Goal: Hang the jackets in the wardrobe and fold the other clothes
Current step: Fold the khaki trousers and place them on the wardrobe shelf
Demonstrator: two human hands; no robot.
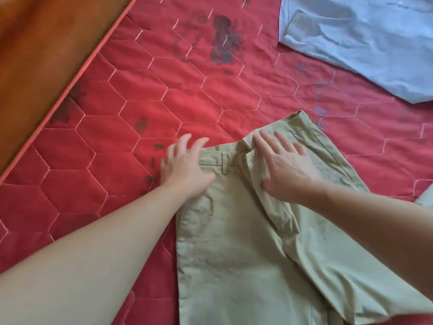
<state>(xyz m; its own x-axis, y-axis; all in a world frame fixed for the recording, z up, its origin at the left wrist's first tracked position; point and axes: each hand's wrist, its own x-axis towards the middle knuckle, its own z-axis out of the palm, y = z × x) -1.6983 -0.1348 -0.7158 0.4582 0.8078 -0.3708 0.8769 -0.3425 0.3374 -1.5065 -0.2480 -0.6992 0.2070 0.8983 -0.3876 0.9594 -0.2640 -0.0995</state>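
A pair of khaki trousers (246,254) lies flat on the red quilted mattress (140,95), waistband pointing away from the camera, a belt loop and a dark-edged pocket slit showing near the top, and the fly flap folded open along the middle into a loose ridge. The legs run toward the lower edge of the view and are cut off there. A pale blue shirt (365,43) lies spread and creased at the mattress's far right, well apart from the trousers.
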